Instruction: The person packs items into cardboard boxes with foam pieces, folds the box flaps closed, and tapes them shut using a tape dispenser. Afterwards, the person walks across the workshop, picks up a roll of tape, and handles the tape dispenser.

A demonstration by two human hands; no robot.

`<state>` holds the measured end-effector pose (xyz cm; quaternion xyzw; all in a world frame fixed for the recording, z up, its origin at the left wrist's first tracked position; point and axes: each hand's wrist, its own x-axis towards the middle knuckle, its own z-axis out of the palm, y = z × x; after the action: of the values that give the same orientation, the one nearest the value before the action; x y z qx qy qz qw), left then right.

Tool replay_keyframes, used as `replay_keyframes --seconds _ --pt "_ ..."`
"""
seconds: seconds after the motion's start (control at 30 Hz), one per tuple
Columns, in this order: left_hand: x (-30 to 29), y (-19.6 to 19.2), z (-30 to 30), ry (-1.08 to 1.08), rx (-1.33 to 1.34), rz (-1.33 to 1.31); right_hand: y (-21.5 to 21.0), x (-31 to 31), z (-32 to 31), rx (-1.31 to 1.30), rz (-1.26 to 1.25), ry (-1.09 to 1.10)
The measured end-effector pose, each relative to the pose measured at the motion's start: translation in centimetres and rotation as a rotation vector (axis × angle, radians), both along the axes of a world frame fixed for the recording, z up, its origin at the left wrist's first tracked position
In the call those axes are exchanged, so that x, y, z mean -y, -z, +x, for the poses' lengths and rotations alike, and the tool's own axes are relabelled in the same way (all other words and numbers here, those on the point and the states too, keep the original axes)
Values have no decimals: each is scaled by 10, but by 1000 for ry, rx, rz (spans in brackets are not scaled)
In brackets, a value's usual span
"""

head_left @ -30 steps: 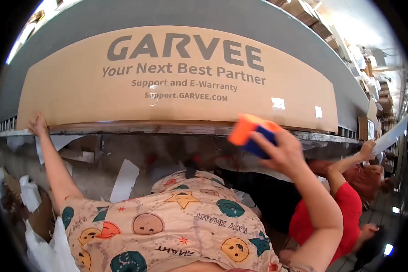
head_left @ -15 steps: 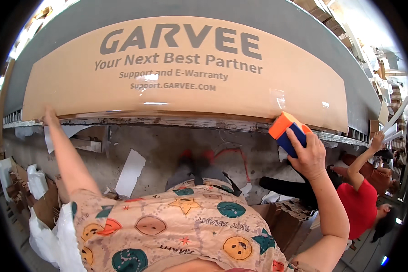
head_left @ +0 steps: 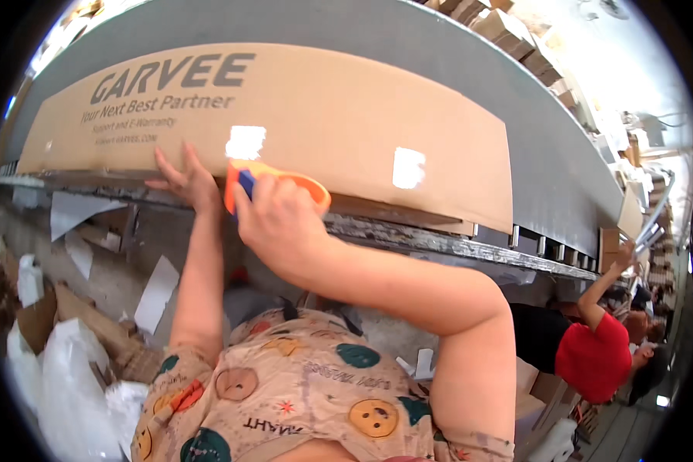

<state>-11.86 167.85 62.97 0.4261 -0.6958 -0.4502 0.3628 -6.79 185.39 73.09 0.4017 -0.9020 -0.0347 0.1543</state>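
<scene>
A long brown cardboard carton [head_left: 346, 115] with dark printing lies on a grey conveyor surface. My left hand [head_left: 185, 181] rests at the carton's near edge, fingers spread apart against it. Just to its right, my right hand [head_left: 281, 219] is wrapped round an orange and blue tape dispenser [head_left: 235, 185]. The dispenser's front end is at the carton's near edge; whether tape is stuck there I cannot tell. Toward the carton's right end, a strip of the near side flap [head_left: 462, 225] stands slightly apart from the body.
The conveyor's worn metal rail [head_left: 439, 242] runs along the near side, with rollers at right. White plastic wrapping [head_left: 73, 385] and cardboard scraps lie at lower left. At right, a person in a red top [head_left: 593, 358] reaches toward the conveyor. Stacked cartons [head_left: 508, 35] stand beyond.
My left hand has left the carton's left end and come rightward. My right hand has swung left with the tape dispenser, beside it. The carton sits farther left in view.
</scene>
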Motion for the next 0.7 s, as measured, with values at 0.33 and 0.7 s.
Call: replay_keyframes --seconds 0.33,0.7 --pt "11 0 -5 -66 -136 4 -2 -336 10 153 -78 136" --pt "-157 -9 21 1146 -241 -1217 -10 -249 29 144 254 404"
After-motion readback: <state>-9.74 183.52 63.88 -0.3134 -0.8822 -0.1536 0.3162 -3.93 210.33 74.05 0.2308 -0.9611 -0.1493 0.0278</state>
